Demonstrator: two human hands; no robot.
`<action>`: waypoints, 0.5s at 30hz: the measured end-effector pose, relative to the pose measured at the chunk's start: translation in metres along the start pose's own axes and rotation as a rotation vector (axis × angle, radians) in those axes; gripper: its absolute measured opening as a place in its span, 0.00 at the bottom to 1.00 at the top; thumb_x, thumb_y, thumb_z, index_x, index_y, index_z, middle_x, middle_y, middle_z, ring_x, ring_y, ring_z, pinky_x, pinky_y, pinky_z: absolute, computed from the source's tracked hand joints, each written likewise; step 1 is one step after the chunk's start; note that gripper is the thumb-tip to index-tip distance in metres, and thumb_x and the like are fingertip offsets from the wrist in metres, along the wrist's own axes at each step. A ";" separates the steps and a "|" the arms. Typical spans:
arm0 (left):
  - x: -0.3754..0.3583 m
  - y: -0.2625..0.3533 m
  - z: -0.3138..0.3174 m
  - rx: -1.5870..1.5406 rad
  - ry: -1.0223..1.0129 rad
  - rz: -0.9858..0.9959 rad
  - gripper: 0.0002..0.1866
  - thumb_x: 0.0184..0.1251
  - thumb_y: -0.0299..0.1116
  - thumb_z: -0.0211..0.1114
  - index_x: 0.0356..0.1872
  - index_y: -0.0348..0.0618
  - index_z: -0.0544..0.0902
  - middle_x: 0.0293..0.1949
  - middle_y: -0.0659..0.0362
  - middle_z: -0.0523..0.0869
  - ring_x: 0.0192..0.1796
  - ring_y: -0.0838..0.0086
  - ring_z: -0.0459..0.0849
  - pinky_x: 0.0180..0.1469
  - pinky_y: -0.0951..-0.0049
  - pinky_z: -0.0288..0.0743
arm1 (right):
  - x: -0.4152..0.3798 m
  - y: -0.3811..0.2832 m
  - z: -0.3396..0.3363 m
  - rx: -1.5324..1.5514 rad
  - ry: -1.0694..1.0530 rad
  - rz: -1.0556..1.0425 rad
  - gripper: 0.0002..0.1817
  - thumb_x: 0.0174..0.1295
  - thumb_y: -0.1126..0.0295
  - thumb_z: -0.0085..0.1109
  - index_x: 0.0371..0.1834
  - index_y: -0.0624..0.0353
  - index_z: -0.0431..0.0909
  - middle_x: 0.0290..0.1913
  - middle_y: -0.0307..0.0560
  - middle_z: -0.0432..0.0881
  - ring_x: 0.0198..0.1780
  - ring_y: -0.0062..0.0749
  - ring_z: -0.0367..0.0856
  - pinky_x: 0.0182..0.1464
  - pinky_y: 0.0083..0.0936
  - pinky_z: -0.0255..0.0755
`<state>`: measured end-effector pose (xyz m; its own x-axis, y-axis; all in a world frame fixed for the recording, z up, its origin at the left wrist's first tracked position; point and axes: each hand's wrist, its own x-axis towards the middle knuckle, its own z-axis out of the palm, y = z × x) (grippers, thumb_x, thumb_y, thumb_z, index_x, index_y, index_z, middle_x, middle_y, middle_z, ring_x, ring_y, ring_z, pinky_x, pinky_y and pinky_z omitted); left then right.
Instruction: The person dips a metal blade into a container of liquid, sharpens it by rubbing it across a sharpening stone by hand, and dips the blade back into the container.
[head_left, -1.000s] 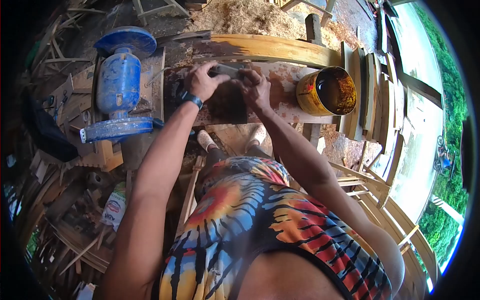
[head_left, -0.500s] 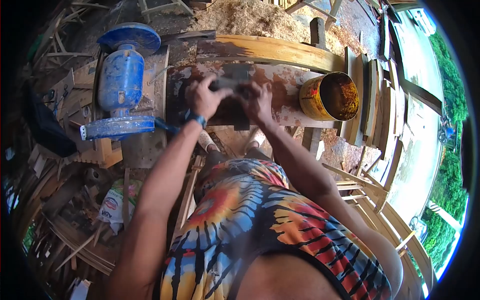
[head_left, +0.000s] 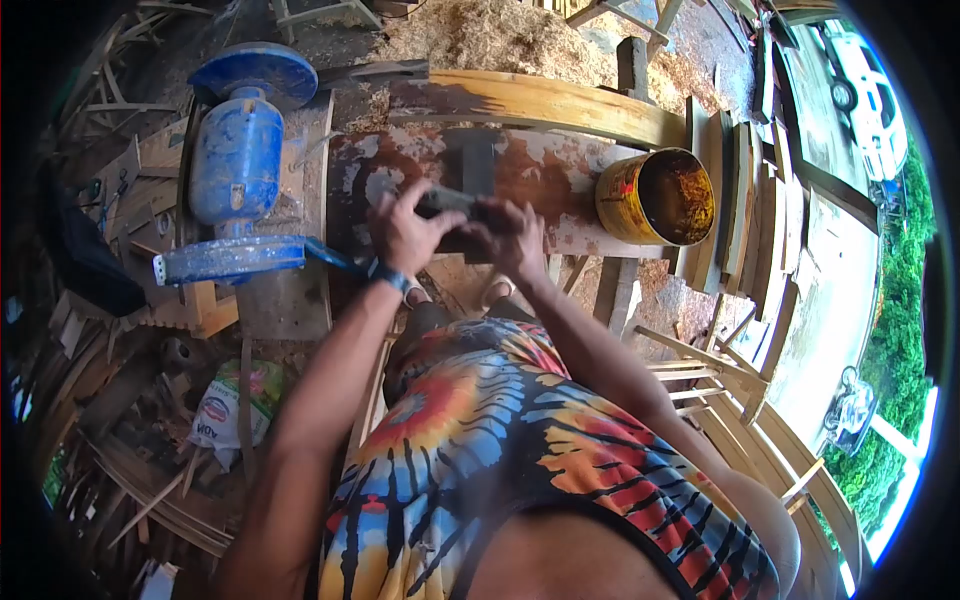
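Observation:
My left hand (head_left: 408, 228) and my right hand (head_left: 517, 240) are closed around a dark, flat block-like piece (head_left: 440, 202), held between them low over a brown-stained board (head_left: 550, 175). Motion blur and my fingers hide its exact kind. Just beyond the hands, a dark grey flat strip (head_left: 478, 160) lies across the board. My left wrist wears a dark band (head_left: 390, 274). To the right of my right hand, a yellow bucket (head_left: 622, 195) with a dark-stained inside stands on the board.
A blue machine (head_left: 236, 160) with round discs stands at left. Behind the board lies a lighter beam (head_left: 560, 102), with sawdust (head_left: 490, 40) beyond. Stacked planks (head_left: 745, 195) sit right of the bucket. Timber frames and a white bag (head_left: 222, 415) lie lower down.
Both hands have come slightly toward my body with the dark piece. The dark section that showed below them on the board is no longer visible. The view has shifted slightly, showing a white car.

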<state>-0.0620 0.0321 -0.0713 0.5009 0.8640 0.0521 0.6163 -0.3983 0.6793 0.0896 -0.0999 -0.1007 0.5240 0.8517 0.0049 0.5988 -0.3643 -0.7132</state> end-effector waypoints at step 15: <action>-0.005 -0.007 0.013 0.002 0.089 -0.028 0.35 0.43 0.60 0.84 0.51 0.50 0.89 0.37 0.45 0.88 0.43 0.50 0.86 0.51 0.52 0.77 | 0.007 0.004 0.001 -0.004 -0.019 -0.036 0.27 0.59 0.45 0.73 0.59 0.41 0.84 0.52 0.36 0.90 0.59 0.46 0.78 0.66 0.47 0.62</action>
<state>-0.0611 0.0263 -0.0855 0.4275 0.8987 0.0983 0.6308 -0.3744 0.6796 0.0945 -0.0951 -0.1045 0.4905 0.8713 0.0168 0.6192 -0.3349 -0.7103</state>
